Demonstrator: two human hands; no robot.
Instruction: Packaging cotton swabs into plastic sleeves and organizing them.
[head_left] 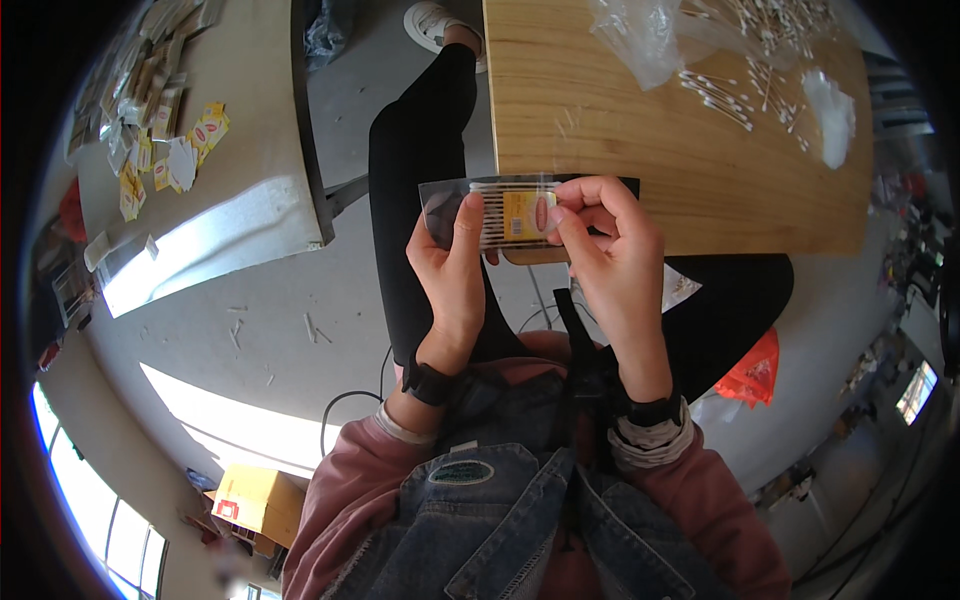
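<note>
A clear plastic bag (440,206) with a row of white cotton swabs (490,222) is held up in front of me over my lap. My left hand (452,268) is closed on its left part, thumb lying across the front. A small yellow card (519,224) with a red oval lies over the right part of the swabs. My right hand (618,262) pinches the card's right end between thumb and forefinger. Whether those fingers also grip the bag's edge, I cannot tell. The other right fingers are curled.
On the wooden table (580,120) lie loose cotton swabs (722,98) and a clear plastic bag (640,45). The left table (250,90) bears yellow cards (205,135) and filled packets (150,75). A cardboard box (258,503) and a red bag (750,370) are lower down.
</note>
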